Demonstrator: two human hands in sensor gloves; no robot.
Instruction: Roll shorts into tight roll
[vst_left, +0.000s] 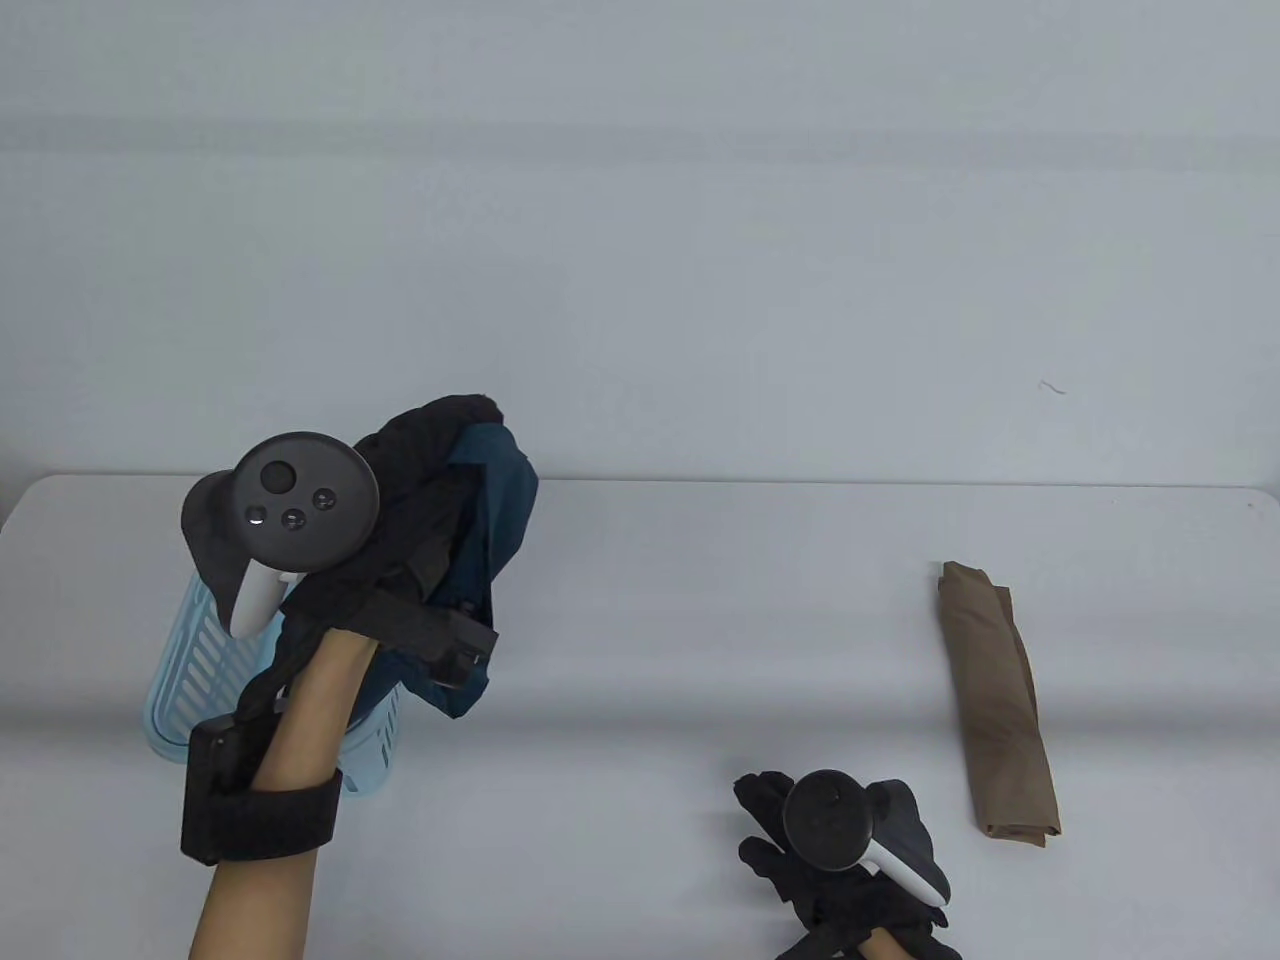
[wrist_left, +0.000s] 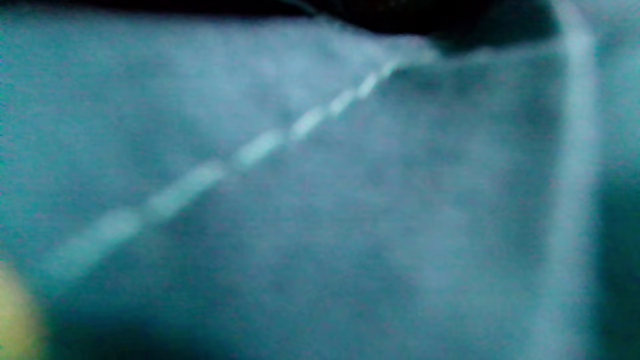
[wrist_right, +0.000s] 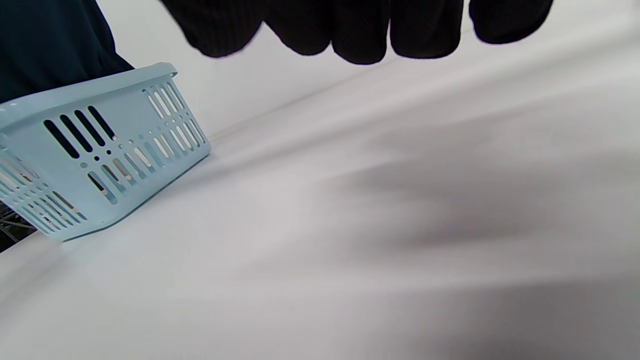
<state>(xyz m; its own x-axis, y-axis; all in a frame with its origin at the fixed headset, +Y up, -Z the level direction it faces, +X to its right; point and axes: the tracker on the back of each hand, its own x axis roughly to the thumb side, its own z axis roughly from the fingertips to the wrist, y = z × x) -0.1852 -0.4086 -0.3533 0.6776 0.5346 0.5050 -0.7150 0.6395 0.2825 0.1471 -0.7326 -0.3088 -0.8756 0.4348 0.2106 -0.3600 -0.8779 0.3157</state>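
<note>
My left hand grips dark teal shorts and holds them in the air above the light blue basket at the table's left. The cloth hangs down over the basket's right side. The left wrist view is filled by the teal fabric with a stitched seam, very close and blurred. My right hand hovers low over the table near the front edge, fingers spread and holding nothing. Its fingertips hang at the top of the right wrist view above bare table.
A brown garment rolled into a tight roll lies at the table's right, just right of my right hand. The white table has its far edge against a pale wall. The basket also shows in the right wrist view.
</note>
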